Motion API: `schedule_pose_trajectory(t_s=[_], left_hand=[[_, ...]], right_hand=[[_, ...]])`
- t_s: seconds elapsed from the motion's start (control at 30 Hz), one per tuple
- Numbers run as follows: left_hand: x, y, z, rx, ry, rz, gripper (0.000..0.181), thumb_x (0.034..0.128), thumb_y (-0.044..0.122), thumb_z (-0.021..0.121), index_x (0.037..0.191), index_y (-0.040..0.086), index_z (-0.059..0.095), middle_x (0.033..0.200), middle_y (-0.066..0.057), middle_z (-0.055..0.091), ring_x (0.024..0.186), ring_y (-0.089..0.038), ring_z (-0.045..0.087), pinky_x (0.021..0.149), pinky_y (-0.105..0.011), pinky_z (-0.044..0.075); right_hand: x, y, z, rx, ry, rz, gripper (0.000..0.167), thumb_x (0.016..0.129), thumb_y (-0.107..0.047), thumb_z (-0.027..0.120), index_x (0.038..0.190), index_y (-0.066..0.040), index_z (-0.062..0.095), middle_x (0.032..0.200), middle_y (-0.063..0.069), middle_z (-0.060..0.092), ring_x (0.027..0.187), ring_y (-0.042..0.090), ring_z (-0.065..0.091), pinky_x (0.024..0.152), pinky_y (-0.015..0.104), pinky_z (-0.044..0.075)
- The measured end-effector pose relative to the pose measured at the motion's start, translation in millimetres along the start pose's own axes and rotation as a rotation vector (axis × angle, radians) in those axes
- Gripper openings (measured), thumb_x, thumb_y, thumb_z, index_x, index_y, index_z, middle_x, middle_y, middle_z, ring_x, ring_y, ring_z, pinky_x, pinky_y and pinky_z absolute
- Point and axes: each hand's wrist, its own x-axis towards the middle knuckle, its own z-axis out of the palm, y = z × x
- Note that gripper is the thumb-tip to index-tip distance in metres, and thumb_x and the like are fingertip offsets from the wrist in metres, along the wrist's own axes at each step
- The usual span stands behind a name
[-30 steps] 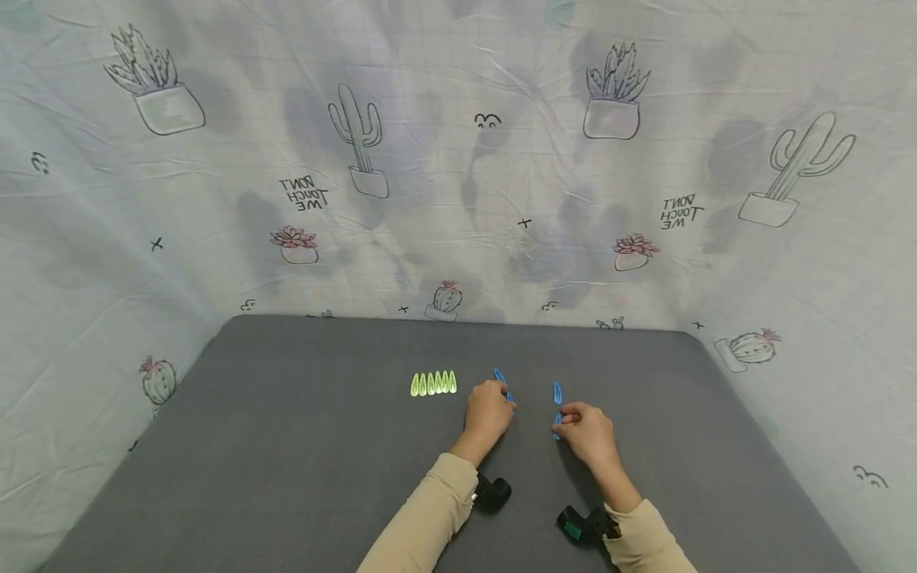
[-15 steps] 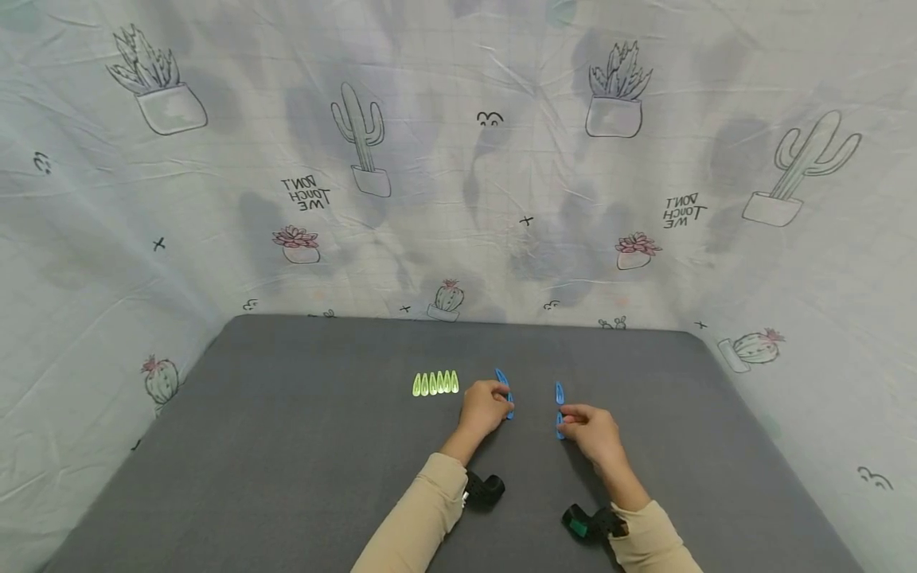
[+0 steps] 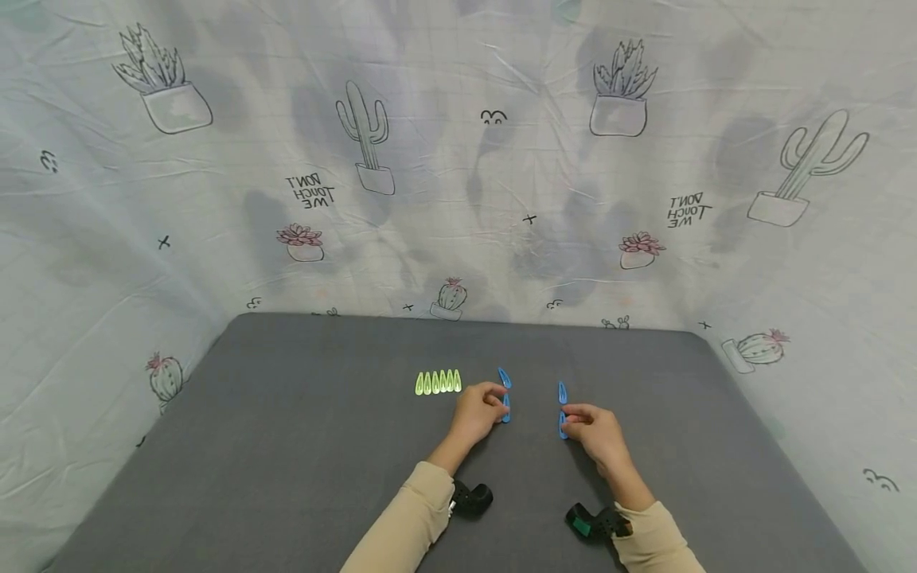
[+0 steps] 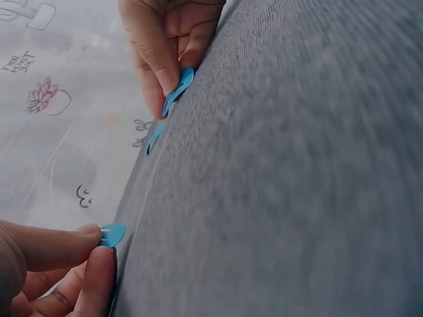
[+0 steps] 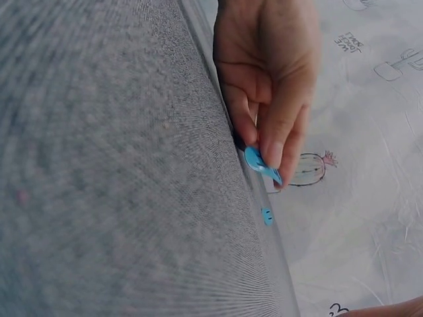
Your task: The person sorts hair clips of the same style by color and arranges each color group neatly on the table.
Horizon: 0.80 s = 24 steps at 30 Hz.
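Observation:
On the grey tabletop my left hand (image 3: 474,415) pinches a blue snap hair clip (image 3: 506,408) between thumb and fingers. Just beyond it lies another blue clip (image 3: 505,377), slightly tilted. To the right, my right hand (image 3: 598,434) pinches a third blue hair clip (image 3: 563,426) by its edge; a further blue clip (image 3: 562,392) lies in line above it. The left wrist view shows the right hand's thumb on its clip (image 4: 180,91). In the right wrist view the left hand (image 5: 271,86) holds its clip (image 5: 259,164), while the right hand is mostly out of frame.
Several yellow-green hair clips (image 3: 438,383) lie side by side in a row left of the left hand. A grey-covered table (image 3: 322,446) stretches around both hands, with a cactus-printed white curtain (image 3: 430,159) behind and at the sides. Both wrists wear black cameras (image 3: 473,500).
My left hand has drawn slightly left and toward me with its clip, which now stands straighter and more in line below the clip beyond it. The right hand stays nearly in place on its clip.

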Motion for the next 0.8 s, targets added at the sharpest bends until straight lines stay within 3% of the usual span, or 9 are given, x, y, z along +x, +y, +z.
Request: schedule_pose_trajectory(t_s=[0.5,0.8], left_hand=[[-9.2,-13.8,-45.5,-0.015,-0.032,-0.028,0.028,0.0814,-0.003,0.067,0.109,-0.004,0.065,0.075,-0.011,0.066,0.061,-0.012,0.06,0.06,-0.027,0.052],[-14.9,-23.6,-76.6,0.051,0.024,-0.042,0.027,0.0792,-0.004,0.066,0.106,-0.003,0.066,0.073,-0.009,0.067,0.059,-0.011,0.06,0.059,-0.027,0.051]], right_hand=[[1.0,-0.9,0.7,0.005,-0.005,0.0,0.03,0.082,0.003,0.063,0.111,0.009,0.064,0.085,0.009,0.062,0.071,0.011,0.055,0.061,0.02,0.046],[-0.3,-2.1,0.3,0.008,-0.014,0.003,0.031,0.082,0.003,0.062,0.113,0.009,0.063,0.085,0.009,0.062,0.071,0.01,0.055,0.062,0.02,0.047]])
